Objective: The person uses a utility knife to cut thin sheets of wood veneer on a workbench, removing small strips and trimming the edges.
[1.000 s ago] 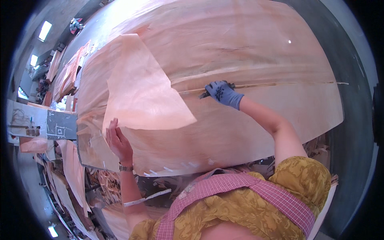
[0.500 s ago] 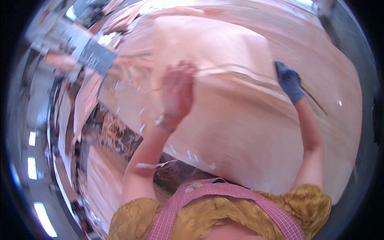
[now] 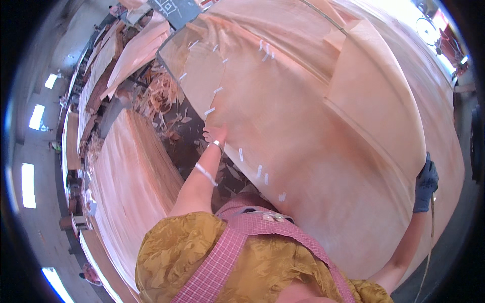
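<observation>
A broad, thin, pinkish-tan wood veneer sheet (image 3: pixel 303 146) lies in front of me, with short white tape strips (image 3: pixel 209 111) along its left side. My left hand (image 3: pixel 216 134), bare and with a watch at the wrist, is at the sheet's near left edge, fingers apart and holding nothing. Far to the right, my right hand (image 3: pixel 427 181) in a blue-grey glove is closed round a long thin stick (image 3: pixel 431 242), which trails down beside my forearm. A raised veneer piece (image 3: pixel 379 96) curves over the sheet, its edge meeting the glove; whether I grip it is hidden.
Left of me stands a tall veneer stack (image 3: pixel 126 161). Torn veneer scraps (image 3: pixel 164 93) litter the gap before it. A grey board (image 3: pixel 177 11) with white markings sits at the far end. A white tape strip (image 3: pixel 206 174) clings to my left forearm. A bicycle (image 3: pixel 429 31) stands far right.
My view has turned. My left hand has come off the middle of the veneer to its near left edge. My right hand has swung outward and nearer, the stick still in it.
</observation>
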`<act>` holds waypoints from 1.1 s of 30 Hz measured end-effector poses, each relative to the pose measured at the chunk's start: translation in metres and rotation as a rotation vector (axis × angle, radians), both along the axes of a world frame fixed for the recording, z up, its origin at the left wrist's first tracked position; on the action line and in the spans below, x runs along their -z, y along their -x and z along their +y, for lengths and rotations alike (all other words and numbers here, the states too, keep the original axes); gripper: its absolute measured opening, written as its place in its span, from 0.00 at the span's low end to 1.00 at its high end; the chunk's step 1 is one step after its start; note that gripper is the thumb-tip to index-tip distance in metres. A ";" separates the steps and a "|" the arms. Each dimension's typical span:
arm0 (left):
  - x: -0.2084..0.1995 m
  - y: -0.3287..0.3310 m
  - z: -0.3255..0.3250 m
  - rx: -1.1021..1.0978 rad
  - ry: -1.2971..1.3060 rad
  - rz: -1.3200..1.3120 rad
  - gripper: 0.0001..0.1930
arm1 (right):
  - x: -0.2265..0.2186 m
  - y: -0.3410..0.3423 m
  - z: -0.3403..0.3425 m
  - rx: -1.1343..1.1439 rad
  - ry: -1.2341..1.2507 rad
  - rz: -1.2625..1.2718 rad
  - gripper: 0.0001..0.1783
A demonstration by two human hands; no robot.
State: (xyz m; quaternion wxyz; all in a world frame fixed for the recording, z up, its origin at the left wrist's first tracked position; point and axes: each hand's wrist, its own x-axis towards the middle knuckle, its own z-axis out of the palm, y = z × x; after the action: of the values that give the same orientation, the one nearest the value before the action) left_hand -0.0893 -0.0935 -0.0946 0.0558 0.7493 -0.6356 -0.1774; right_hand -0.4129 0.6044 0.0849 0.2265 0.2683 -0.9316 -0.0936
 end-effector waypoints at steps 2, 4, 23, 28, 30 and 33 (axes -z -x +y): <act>0.022 -0.014 -0.019 -0.136 -0.116 0.301 0.39 | 0.002 -0.015 -0.003 0.011 -0.033 -0.044 0.28; 0.053 -0.037 -0.040 -0.128 -0.280 0.818 0.33 | 0.022 -0.023 0.005 -0.075 0.003 0.020 0.27; 0.051 -0.043 -0.143 -0.215 -0.274 1.220 0.21 | 0.008 -0.083 -0.084 0.038 -0.107 -0.076 0.14; 0.044 -0.044 -0.160 -0.209 -0.310 1.160 0.20 | 0.025 -0.090 -0.086 0.010 -0.086 -0.060 0.16; 0.048 -0.049 -0.168 -0.173 -0.269 1.113 0.18 | 0.032 -0.090 -0.090 -0.031 -0.043 -0.063 0.16; 0.045 -0.042 -0.165 -0.137 -0.225 1.031 0.13 | 0.033 -0.094 -0.097 0.058 0.079 -0.201 0.16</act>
State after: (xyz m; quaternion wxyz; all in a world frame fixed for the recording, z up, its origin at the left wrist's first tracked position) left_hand -0.0471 -0.2587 -0.1392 0.2917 0.6060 -0.4521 -0.5859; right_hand -0.3184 0.5075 0.0524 0.1396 0.2402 -0.9599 -0.0358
